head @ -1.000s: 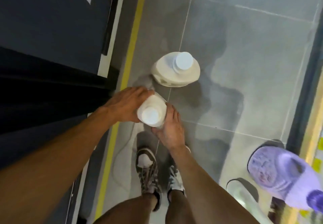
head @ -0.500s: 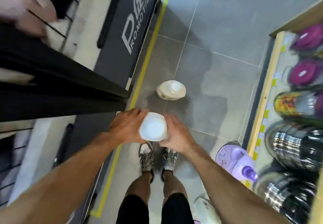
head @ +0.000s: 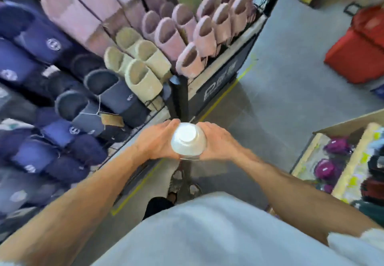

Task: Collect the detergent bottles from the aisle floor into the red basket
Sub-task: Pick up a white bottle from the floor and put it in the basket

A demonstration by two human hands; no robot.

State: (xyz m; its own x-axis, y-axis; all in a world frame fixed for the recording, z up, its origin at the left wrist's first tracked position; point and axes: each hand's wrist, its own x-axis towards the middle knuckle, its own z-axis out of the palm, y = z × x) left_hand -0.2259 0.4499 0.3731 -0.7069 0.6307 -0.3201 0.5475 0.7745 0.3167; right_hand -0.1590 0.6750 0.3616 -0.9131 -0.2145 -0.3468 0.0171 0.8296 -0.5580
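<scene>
I see a slipper rack [head: 83, 68] left, red basket [head: 357, 53] far right — left hand [head: 155, 141] and right hand [head: 218, 144] clasp the white bottle [head: 188, 141] between curled fingers.

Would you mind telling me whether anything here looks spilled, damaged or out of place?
Nothing stands out. The white bottle sits upright between the left hand and right hand, cap on, and the floor shows no spill.

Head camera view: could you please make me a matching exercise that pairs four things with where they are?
Things:
1 white bottle
2 red basket
3 navy slippers
4 purple-capped bottles

Places:
A on the shelf at lower right
B displayed at far left
C held between the left hand and right hand
D on the floor at upper right

Pairs: 1-C; 2-D; 3-B; 4-A
</scene>
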